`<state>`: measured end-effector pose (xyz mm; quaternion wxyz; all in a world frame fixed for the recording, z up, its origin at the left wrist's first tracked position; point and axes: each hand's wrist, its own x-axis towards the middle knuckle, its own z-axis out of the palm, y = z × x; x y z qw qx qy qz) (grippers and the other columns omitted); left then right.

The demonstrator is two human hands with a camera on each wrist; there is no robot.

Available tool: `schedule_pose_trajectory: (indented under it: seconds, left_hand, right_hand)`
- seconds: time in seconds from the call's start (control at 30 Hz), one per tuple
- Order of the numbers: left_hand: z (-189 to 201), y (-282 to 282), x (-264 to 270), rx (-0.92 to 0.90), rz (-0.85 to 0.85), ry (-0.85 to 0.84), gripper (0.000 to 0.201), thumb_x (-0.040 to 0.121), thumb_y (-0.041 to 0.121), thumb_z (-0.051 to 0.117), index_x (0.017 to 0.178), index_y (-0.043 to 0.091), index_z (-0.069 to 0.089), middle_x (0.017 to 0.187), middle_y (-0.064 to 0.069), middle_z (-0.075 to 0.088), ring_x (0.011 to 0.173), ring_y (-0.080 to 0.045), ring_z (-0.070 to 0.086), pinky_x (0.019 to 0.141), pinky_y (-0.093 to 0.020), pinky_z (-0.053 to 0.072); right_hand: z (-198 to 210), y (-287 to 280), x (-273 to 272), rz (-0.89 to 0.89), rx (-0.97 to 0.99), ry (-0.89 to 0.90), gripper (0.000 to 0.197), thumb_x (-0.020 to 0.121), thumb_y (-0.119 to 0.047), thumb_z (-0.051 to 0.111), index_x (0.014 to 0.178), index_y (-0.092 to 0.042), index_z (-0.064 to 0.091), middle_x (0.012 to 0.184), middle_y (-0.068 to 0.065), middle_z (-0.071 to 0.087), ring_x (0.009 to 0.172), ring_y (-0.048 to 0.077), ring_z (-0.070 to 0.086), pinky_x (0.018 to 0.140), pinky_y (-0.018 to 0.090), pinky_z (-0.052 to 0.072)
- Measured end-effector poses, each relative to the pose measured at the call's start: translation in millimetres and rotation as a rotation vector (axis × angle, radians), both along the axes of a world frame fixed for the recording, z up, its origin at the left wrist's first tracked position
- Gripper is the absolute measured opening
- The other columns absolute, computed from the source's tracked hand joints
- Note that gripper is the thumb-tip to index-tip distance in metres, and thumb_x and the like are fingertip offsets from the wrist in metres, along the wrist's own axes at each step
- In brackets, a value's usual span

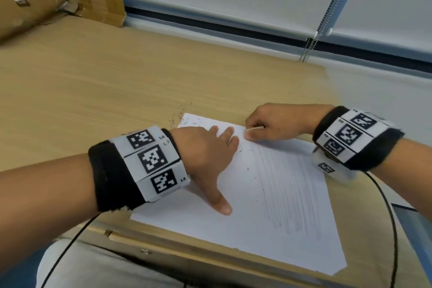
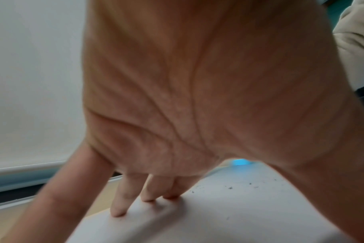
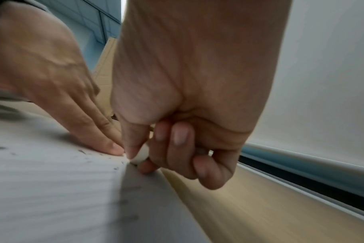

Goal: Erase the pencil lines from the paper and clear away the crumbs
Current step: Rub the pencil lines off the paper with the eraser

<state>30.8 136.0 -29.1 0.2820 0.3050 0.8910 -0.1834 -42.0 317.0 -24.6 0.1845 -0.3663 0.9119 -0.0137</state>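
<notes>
Paper point(image 1: 233, 217) lies on the wooden desk point(image 1: 93, 82), lower centre of the head view. Left hand point(image 1: 205, 159) rests flat on the sheet, fingers straight and spread, holding nothing; fingertips point(image 2: 119, 212) touch the paper near its upper edge. Right hand point(image 1: 275, 124) is curled, pinching a small white eraser point(image 3: 140, 155) between thumb and fingers, eraser down on the sheet's upper edge, just beside the left fingertips. Faint pencil lines point(image 1: 287, 189) cover the sheet's right half. Dark crumbs point(image 1: 178, 117) scattered at the upper-left corner, some on the desk.
</notes>
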Motion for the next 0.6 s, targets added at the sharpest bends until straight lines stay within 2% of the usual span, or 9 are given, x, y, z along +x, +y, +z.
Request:
schedule_pose_trajectory:
  seconds: [0.07,0.2,0.3,0.43,0.6]
  left_hand:
    - [0.8,-0.2,0.0,0.005,-0.002,0.004,0.14,0.064,0.086,0.056,0.149,0.01,-0.025,0.157,-0.004,-0.031,0.149,-0.029,-0.009,0.114,-0.047,0.026]
    - [-0.9,-1.0,-0.7,0.024,0.009,-0.015,0.141,0.064,0.085,0.058,0.149,0.009,-0.025,0.157,-0.005,-0.031,0.149,-0.03,-0.009,0.114,-0.046,0.025]
    - [-0.3,-1.1,0.1,0.022,0.011,-0.015,0.14,0.064,0.085,0.057,0.149,0.009,-0.025,0.157,-0.005,-0.031,0.149,-0.03,-0.009,0.114,-0.047,0.027]
    - [-0.4,0.3,-0.7,0.018,0.027,-0.021,0.14,0.064,0.083,0.059,0.149,0.013,-0.027,0.156,-0.004,-0.032,0.149,-0.03,-0.011,0.114,-0.048,0.026]
    - [-5.0,0.4,-3.0,0.026,0.037,-0.037,0.141,0.061,0.084,0.061,0.148,0.019,-0.029,0.155,-0.004,-0.035,0.149,-0.03,-0.013,0.113,-0.05,0.027]
  right_hand:
    - [-2.0,0.1,-2.8,-0.018,-0.017,0.013,0.036,0.097,-0.032,0.049,0.064,-0.019,0.049,0.06,-0.007,0.048,0.053,0.007,0.039,0.052,0.019,0.033]
    - [-3.5,5.7,14.8,0.041,0.031,-0.108,0.037,0.097,-0.035,0.049,0.067,-0.013,0.051,0.06,-0.006,0.046,0.054,0.008,0.037,0.055,0.023,0.035]
    - [0.5,3.0,6.7,0.01,0.035,-0.069,0.036,0.097,-0.036,0.048,0.069,-0.014,0.054,0.064,-0.005,0.05,0.057,0.01,0.041,0.058,0.025,0.037]
    - [-4.1,8.1,6.1,-0.058,-0.021,-0.047,0.036,0.096,-0.034,0.049,0.065,-0.018,0.05,0.062,-0.006,0.049,0.056,0.011,0.042,0.058,0.028,0.038]
    - [-1.7,11.5,38.7,0.018,0.122,-0.259,0.038,0.094,-0.038,0.049,0.064,-0.014,0.045,0.061,-0.003,0.043,0.056,0.012,0.037,0.057,0.033,0.038]
